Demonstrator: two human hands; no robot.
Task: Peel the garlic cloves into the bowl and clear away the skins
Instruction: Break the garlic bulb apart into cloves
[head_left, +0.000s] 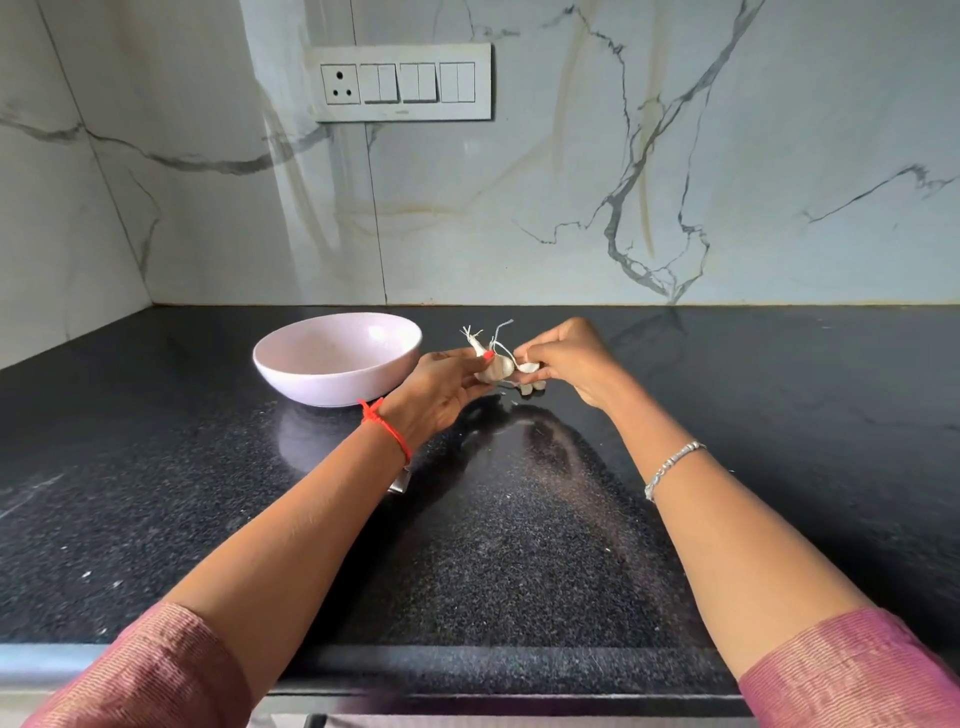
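A pale pink bowl (337, 358) stands on the black counter, left of my hands. My left hand (441, 387) grips a white garlic bulb (494, 368) with dry stalks sticking up. My right hand (569, 361) pinches a clove or piece of skin (529, 368) at the bulb's right side. A few loose cloves (532, 387) lie on the counter just below the bulb. I cannot see the inside bottom of the bowl.
The black speckled granite counter (519, 545) runs to a marble wall with a switch panel (402, 83) above. A side wall closes the left corner. A small metal object (399, 484) peeks out under my left forearm.
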